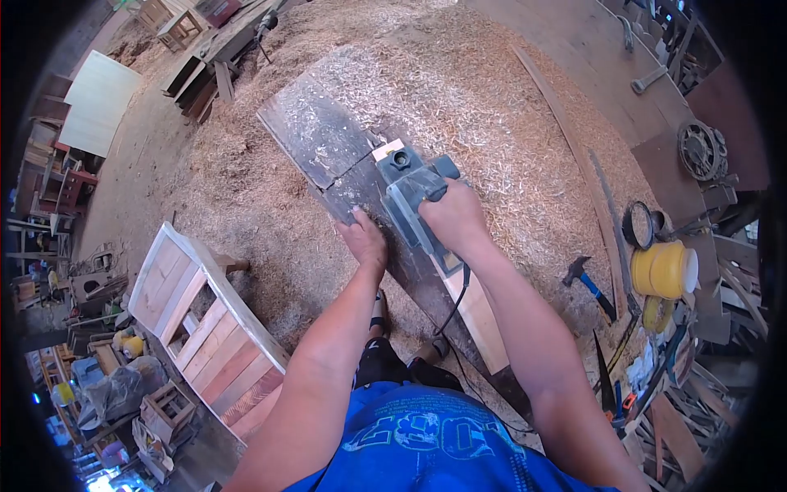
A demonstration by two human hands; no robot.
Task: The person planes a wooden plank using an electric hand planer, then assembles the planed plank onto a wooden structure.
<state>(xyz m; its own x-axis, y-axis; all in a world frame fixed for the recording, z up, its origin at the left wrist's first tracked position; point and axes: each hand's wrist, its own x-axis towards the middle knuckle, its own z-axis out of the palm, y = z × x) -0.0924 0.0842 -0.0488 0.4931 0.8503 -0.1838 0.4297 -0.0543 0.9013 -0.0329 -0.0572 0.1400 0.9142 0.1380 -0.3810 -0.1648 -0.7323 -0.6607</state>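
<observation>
A dark, worn bench plank [316, 139] runs diagonally through the middle, and a pale board [484, 324] lies on it. On that board sits a grey-green electric planer [407, 205], its black cord trailing back toward my body. My right hand [456, 215] is wrapped round the planer's rear handle. Beside the planer, my left hand [361, 238] rests on the left edge of the bench with its fingers spread; no tool is in it.
Wood shavings [459, 107] cover the floor. A slatted wooden panel [221, 344] stands at lower left. To the right are a hammer [592, 287], a long wooden strip [566, 131], a yellow roll [660, 269] and a metal wheel [702, 152].
</observation>
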